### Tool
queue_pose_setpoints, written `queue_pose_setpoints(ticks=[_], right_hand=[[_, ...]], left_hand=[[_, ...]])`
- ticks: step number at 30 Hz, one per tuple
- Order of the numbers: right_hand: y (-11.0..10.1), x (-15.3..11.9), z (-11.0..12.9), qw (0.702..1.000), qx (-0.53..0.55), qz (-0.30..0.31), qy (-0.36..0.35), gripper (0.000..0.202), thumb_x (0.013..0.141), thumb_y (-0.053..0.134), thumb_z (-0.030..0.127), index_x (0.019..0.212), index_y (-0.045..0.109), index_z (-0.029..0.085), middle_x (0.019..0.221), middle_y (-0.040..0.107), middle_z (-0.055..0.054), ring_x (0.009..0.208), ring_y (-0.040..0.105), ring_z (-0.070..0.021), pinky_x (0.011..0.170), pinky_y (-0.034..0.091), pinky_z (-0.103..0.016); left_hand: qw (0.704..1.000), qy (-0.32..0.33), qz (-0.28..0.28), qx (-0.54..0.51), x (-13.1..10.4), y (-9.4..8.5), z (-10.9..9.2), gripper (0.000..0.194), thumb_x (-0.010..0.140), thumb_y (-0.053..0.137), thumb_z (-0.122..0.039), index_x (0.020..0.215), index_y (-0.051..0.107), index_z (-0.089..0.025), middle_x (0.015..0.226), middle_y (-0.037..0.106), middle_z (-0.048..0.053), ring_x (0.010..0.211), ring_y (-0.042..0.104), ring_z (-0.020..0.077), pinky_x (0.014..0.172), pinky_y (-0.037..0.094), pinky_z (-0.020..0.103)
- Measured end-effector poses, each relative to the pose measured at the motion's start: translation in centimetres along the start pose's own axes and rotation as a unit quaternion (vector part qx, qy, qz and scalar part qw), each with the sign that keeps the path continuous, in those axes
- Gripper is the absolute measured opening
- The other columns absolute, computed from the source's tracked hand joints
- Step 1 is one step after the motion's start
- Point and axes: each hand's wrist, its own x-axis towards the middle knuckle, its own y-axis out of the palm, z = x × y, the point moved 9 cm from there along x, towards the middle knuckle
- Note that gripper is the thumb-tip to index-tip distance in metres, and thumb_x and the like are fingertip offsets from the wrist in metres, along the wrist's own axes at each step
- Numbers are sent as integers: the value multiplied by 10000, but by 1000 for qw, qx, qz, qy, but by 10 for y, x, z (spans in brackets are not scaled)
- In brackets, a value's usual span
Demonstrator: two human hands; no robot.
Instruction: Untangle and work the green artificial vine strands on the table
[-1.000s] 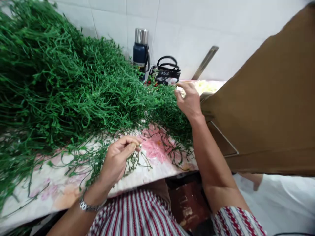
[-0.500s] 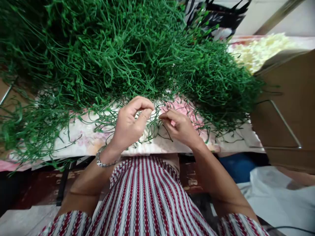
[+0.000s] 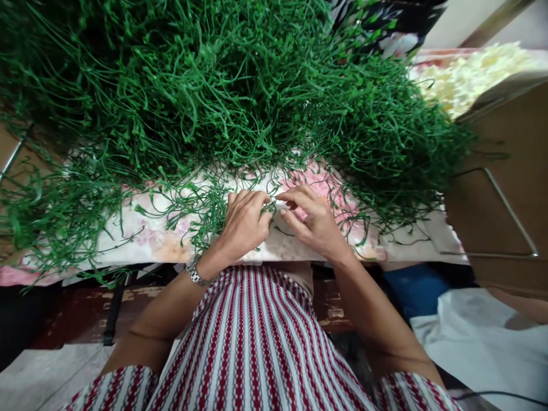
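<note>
While fingertips meet, left hand (image 3: 245, 221), right hand (image 3: 315, 220) pinch green stem (image 3: 274, 206).

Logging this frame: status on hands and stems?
Left hand and right hand pinching one green stem at table edge. Stem pile right behind. Nothing blocking.

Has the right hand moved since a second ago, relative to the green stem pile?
Yes. The right hand came back from the pile's far right edge, near the yellow-white pieces, to the near edge of the green stems, meeting the left hand.

Both hands meet at the table edge. The left hand (image 3: 245, 221) and right hand (image 3: 314, 220) pinch thin green stems (image 3: 240, 103).
</note>
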Motion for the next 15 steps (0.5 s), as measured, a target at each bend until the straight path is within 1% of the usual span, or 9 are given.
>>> queue_pose_setpoints(ticks=[2, 4, 6, 8, 10, 12, 14, 15], right_hand=[[3, -1, 6, 1000, -3, 4, -27, 255, 822, 525, 206, 1071, 578, 191, 971, 561, -80, 937, 531, -193, 809, 458, -371], [2, -2, 11, 998, -14, -7, -56, 274, 819, 541, 218, 1090, 572, 195, 1022, 546, -94, 988, 517, -208, 844, 448, -401], [-1, -5, 17, 996, -34, -21, -85, 238, 821, 551, 227, 1055, 587, 198, 1074, 536, -107, 1028, 502, -220, 865, 432, -419], [-2, -8, 23, 993, -48, -26, -108, 167, 827, 553, 243, 982, 603, 205, 1108, 538, -105, 1043, 495, -227, 877, 415, -430], [-5, -11, 27, 991, -40, -36, -119, 110, 828, 554, 250, 921, 600, 212, 1074, 565, -86, 1012, 511, -219, 879, 407, -426], [-8, -13, 31, 991, -13, -50, -122, 87, 829, 549, 244, 904, 583, 216, 1008, 596, -68, 964, 533, -207, 871, 411, -415], [-8, -15, 34, 991, 26, -56, -120, 78, 840, 521, 237, 902, 562, 215, 924, 608, -59, 906, 553, -197, 845, 425, -403], [-7, -16, 34, 991, 47, -54, -114, 78, 851, 498, 237, 900, 552, 212, 885, 604, -58, 875, 558, -193, 823, 435, -396]], left_hand=[[998, -11, -23, -60, -1, -6, 1, 177, 744, 519, -122, 908, 487, -179, 792, 531, 25, 834, 493, 203, 788, 340, 359], [991, -22, -47, -122, -4, -12, 2, 227, 719, 528, -99, 914, 452, -186, 760, 476, 1, 777, 477, 171, 750, 360, 321], [980, -23, -63, -189, -8, -16, 1, 270, 694, 541, -81, 909, 428, -197, 744, 441, -20, 720, 458, 140, 710, 371, 284], [963, -19, -77, -257, -11, -19, 1, 334, 672, 563, -76, 943, 420, -207, 753, 441, -32, 702, 458, 120, 692, 380, 258], [950, -19, -81, -300, -15, -21, 2, 384, 667, 581, -84, 994, 427, -213, 770, 465, -33, 709, 475, 114, 683, 390, 242], [955, -5, -63, -291, -17, -21, -1, 294, 686, 578, -94, 943, 485, -204, 766, 494, -22, 714, 488, 120, 674, 390, 241], [966, 36, -41, -252, -18, -22, -11, 125, 714, 556, -97, 795, 527, -188, 734, 511, -10, 695, 486, 125, 650, 380, 245], [970, 61, -35, -233, -20, -23, -16, 88, 729, 544, -98, 737, 525, -183, 718, 514, -5, 688, 483, 128, 645, 376, 249]])
